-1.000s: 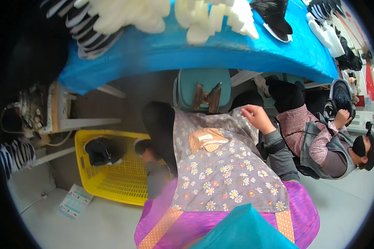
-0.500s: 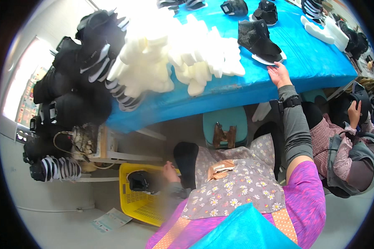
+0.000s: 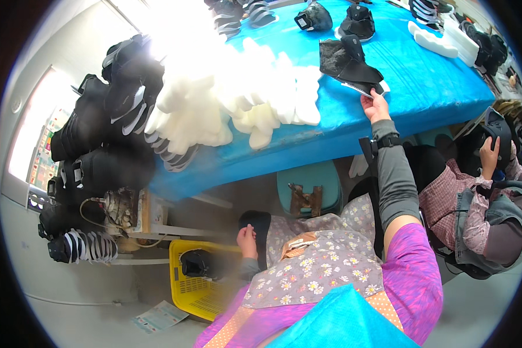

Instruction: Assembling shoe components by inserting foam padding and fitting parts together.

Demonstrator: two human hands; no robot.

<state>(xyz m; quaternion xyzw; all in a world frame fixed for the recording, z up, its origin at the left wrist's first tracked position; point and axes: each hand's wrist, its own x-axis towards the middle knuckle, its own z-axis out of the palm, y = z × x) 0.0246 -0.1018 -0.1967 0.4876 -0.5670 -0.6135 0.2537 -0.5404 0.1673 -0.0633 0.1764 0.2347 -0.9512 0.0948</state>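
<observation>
Near the front edge of the blue-covered table (image 3: pixel 429 87), my right hand (image 3: pixel 375 107) reaches out and pinches the toe end of a black boot (image 3: pixel 354 61). The boot has a white sole edge and a wide dark flap at its ankle, and its toe tilts up slightly off the table. My left hand (image 3: pixel 247 240) hangs low beside my knee with its fingers curled in, and nothing shows in it. A yellow plastic basket (image 3: pixel 182 296) stands beside that arm, with a black shoe (image 3: pixel 196 264) inside.
White foam shoe inserts (image 3: pixel 261 98) are heaped left of the boot. Black shoes (image 3: pixel 127 87) stack up at the table's left end. More black boots (image 3: pixel 356 23) stand farther back. A teal stool (image 3: pixel 330 180) is under the table edge; a co-worker (image 3: pixel 470 209) sits at right.
My right hand has gone from lying open by the boot's toe to gripping it, and the toe is slightly raised. My left hand has come up a little, nearer my knee.
</observation>
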